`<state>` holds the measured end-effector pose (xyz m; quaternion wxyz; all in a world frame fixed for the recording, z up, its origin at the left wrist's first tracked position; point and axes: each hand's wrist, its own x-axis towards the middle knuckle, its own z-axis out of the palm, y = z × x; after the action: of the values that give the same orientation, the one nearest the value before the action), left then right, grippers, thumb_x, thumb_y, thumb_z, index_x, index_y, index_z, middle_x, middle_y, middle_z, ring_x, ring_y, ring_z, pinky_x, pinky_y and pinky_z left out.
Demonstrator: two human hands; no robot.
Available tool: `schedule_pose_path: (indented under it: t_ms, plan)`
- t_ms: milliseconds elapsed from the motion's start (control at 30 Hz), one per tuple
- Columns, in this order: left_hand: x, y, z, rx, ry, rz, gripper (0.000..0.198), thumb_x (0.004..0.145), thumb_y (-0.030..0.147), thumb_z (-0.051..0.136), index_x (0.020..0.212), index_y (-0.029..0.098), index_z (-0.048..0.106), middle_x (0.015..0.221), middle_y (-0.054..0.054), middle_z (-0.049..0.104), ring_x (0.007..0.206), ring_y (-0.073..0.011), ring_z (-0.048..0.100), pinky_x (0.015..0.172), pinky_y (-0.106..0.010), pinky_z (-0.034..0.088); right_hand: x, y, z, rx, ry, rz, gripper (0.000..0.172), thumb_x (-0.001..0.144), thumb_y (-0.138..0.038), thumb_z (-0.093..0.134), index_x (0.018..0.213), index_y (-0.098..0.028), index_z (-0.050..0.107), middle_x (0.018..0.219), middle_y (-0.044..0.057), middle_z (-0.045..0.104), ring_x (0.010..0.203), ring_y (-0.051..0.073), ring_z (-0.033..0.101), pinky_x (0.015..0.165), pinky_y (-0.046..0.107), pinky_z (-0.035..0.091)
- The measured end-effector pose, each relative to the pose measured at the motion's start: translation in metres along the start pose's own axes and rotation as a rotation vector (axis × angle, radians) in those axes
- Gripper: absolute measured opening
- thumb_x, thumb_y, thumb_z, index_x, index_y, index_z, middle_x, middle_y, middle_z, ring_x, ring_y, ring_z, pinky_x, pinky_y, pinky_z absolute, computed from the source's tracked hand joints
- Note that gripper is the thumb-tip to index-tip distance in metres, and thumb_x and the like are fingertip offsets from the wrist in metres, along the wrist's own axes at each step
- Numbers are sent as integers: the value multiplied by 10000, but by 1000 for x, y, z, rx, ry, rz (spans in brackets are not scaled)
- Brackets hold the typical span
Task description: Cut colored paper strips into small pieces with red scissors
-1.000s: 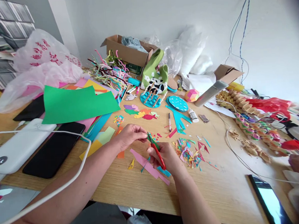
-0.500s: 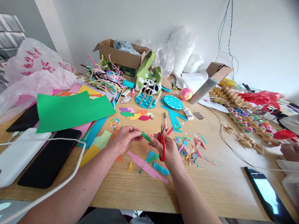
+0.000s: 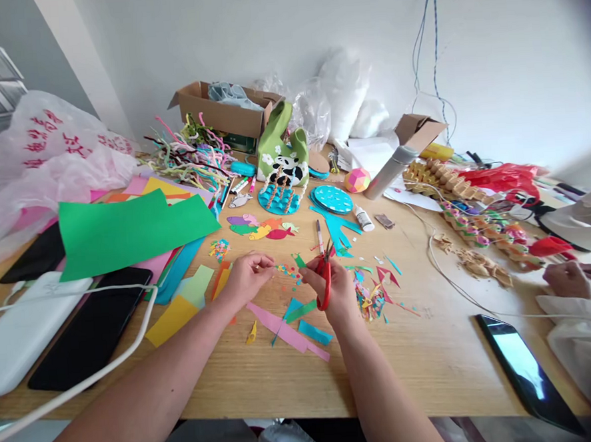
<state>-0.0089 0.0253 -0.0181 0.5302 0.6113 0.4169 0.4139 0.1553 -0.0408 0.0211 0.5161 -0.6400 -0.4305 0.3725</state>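
My right hand (image 3: 337,292) holds a pair of red-handled scissors (image 3: 324,292), blades pointing away from me. Between its thumb and finger a small green paper strip (image 3: 299,261) also sticks out. To the left, my left hand (image 3: 249,277) has thumb and fingers pinched together; whatever is at the tips is too small to make out. Tiny coloured paper bits (image 3: 289,273) lie on the table between the hands. Just below them are a pink paper strip (image 3: 282,328), a blue paper piece (image 3: 315,333) and a green offcut (image 3: 301,312).
Paper scraps (image 3: 370,296) are heaped right of my right hand. Paper fish (image 3: 260,228) and a panda bag (image 3: 286,161) stand beyond. Green paper (image 3: 130,231), a power bank (image 3: 26,331) and a cable lie left. Another person's hands (image 3: 574,280) and a phone (image 3: 525,367) are right.
My left hand has come away from the green strip and drawn slightly left and down. The strip now stays in my right hand alone, beside the scissors. The view has shifted a little.
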Motion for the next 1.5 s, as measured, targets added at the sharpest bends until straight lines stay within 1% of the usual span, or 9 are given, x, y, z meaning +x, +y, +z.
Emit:
schedule_pose_path:
  t_ms: [167, 300, 433, 533, 600, 767, 1000, 1200, 1500]
  plan:
    - [2, -9, 1, 483, 21, 321, 111, 733, 121, 620, 716, 199, 697, 945, -73, 667, 960, -225, 572, 874, -395, 449, 3, 4, -3, 51, 62, -37, 278, 669, -379, 741, 745, -180, 563, 608, -5, 601, 607, 165, 581, 572, 265, 431]
    - [3, -12, 2, 601, -23, 376, 120, 744, 121, 629, 710, 209, 702, 906, -62, 670, 949, -233, 545, 863, -398, 441, 3, 3, -2, 23, 78, -53, 277, 669, -383, 728, 743, -183, 551, 576, -19, 555, 594, 167, 571, 549, 260, 420]
    - [4, -4, -2, 489, 51, 315, 106, 733, 116, 639, 740, 213, 682, 854, -50, 674, 899, -228, 556, 856, -385, 419, 3, 4, -1, -56, 96, -94, 235, 696, -368, 683, 749, -187, 543, 585, -18, 549, 568, 153, 539, 533, 253, 411]
    - [0, 10, -5, 283, 170, 280, 98, 774, 228, 654, 861, 227, 700, 916, -67, 681, 902, -223, 563, 805, -332, 420, 3, 8, 0, -205, 23, -141, 165, 717, -321, 637, 725, -193, 533, 600, -10, 562, 559, 139, 510, 533, 244, 400]
    - [-3, 18, -5, 180, 117, 254, 149, 780, 275, 661, 912, 234, 716, 971, -71, 689, 904, -216, 575, 768, -301, 426, 1, 9, 2, -322, -86, -170, 122, 721, -287, 611, 709, -196, 531, 610, -3, 575, 567, 138, 504, 535, 239, 393]
    - [-8, 20, -2, 74, -91, 146, 90, 730, 263, 705, 794, 223, 754, 803, -59, 712, 801, -203, 625, 729, -281, 458, -6, 6, 5, -453, -305, -250, 65, 740, -224, 545, 690, -189, 522, 599, -11, 549, 543, 120, 460, 532, 231, 368]
    - [-6, 5, -3, -105, -295, -47, 156, 698, 289, 729, 817, 190, 756, 743, -53, 724, 688, -175, 640, 655, -275, 473, -3, 4, 1, -329, -219, -214, 84, 739, -234, 583, 796, -178, 555, 676, 10, 597, 599, 144, 525, 573, 244, 405]
    - [-7, 10, -6, -108, -335, -32, 190, 743, 345, 693, 797, 173, 753, 736, -44, 709, 662, -148, 608, 607, -245, 433, -4, 6, 1, -313, -235, -192, 132, 722, -242, 630, 816, -176, 565, 660, -6, 583, 571, 133, 499, 538, 233, 384]
    - [-6, 6, -10, -113, -407, -86, 167, 679, 243, 716, 835, 202, 758, 764, -48, 728, 677, -167, 634, 607, -254, 444, -9, 3, 6, -297, -255, -233, 129, 745, -275, 635, 802, -178, 571, 681, 9, 607, 593, 142, 527, 547, 239, 402]
